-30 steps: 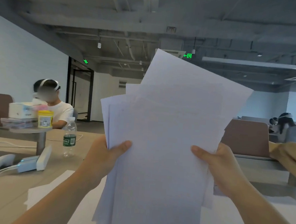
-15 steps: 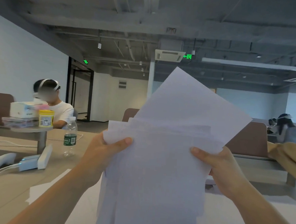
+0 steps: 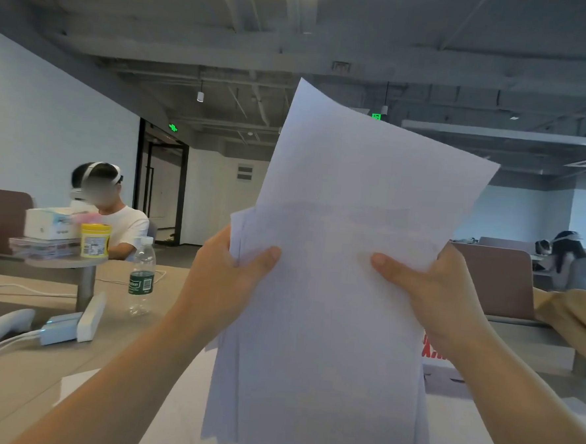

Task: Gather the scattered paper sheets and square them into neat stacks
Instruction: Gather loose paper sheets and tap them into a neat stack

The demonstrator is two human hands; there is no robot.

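A bundle of white paper sheets [image 3: 323, 326] stands upright in front of me, above the table. My left hand [image 3: 222, 282] grips its left edge with the thumb across the front. My right hand [image 3: 431, 295] grips the right edge the same way. One sheet [image 3: 374, 165] at the back sticks up tilted, well above the rest. The sheets' left edges are slightly fanned. More white paper [image 3: 79, 383] lies flat on the table below the bundle.
On the beige table [image 3: 7, 386] at left lie a white handheld device [image 3: 0, 324] with cable, a blue-white box [image 3: 69, 325] and a water bottle [image 3: 141, 277]. A raised shelf [image 3: 66, 263] carries a tissue box and yellow jar. People sit at back left and far right.
The bundle dropped about half a second ago and has risen again; the tilted back sheet sticks up higher. Both hands kept their grip on the edges.
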